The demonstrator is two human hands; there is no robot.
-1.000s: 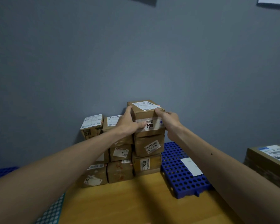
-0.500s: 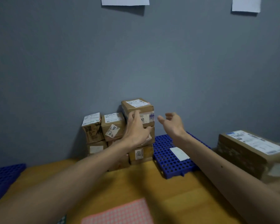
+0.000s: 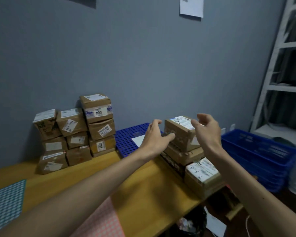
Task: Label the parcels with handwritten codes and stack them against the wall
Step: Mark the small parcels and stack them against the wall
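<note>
Change: let go of the brown cardboard parcel marked "004" (image 3: pixel 97 108) and left it seated on the tallest column of the brown parcel stack (image 3: pixel 72 134) against the grey wall (image 3: pixel 143 65); then swung across to the right.
Left grip (image 3: pixel 154 135): released, fingers spread, just beside the left face of the next brown cardboard parcel with a white shipping label (image 3: pixel 183 132); touching or not, cannot tell through the blur.
Right grip (image 3: pixel 208 132): released, fingers loosely curved, raised near that parcel's upper right edge, holding nothing.
Next parcel: sat on top of a small pile at the right end of the yellow wooden tabletop (image 3: pixel 135 185), near the blue perforated plastic pallet (image 3: pixel 125 139).
Lower parcel (image 3: pixel 202 173): at the pile's near end, with "432" handwritten on its white label.
Meaning for task: one more parcel judged stacked; both grips poised to take the next, with no handwritten code made out on it.
Risk: uneven-looking pile underneath, likely to shift under a careless lift.
</note>
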